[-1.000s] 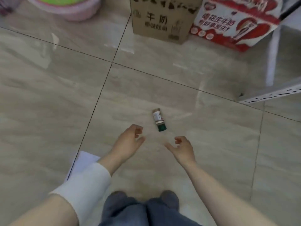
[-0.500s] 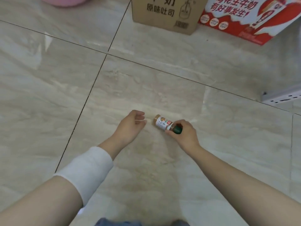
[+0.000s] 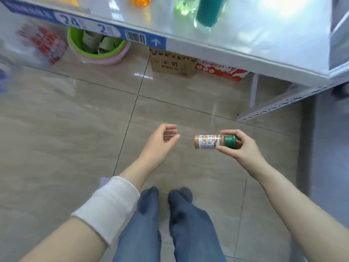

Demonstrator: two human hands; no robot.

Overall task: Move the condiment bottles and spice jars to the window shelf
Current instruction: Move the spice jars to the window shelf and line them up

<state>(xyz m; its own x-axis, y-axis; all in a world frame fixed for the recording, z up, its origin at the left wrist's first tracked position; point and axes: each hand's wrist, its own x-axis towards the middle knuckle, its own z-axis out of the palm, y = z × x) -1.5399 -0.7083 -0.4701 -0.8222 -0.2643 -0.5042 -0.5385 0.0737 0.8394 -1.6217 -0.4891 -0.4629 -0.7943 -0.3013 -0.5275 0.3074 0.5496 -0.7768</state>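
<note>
A small spice jar (image 3: 207,141) with brown powder, a white label and a green cap lies sideways in the air above the tiled floor. My right hand (image 3: 239,148) grips it at the cap end. My left hand (image 3: 160,144) hovers to the jar's left, empty, with fingers loosely curled and apart. A white shelf (image 3: 255,44) crosses the top of the view, with a teal bottle (image 3: 207,12), a clear greenish bottle (image 3: 184,6) and an orange item (image 3: 140,0) on it.
Under the shelf stand a brown carton (image 3: 172,65), a red and white box (image 3: 222,71) and a green and pink basin (image 3: 98,48). A perforated metal shelf rail (image 3: 279,103) juts out at right. My legs in jeans (image 3: 164,224) are below.
My right hand has lifted the spice jar off the floor and I have risen, so the shelf has come into view. My left hand stays empty beside it.
</note>
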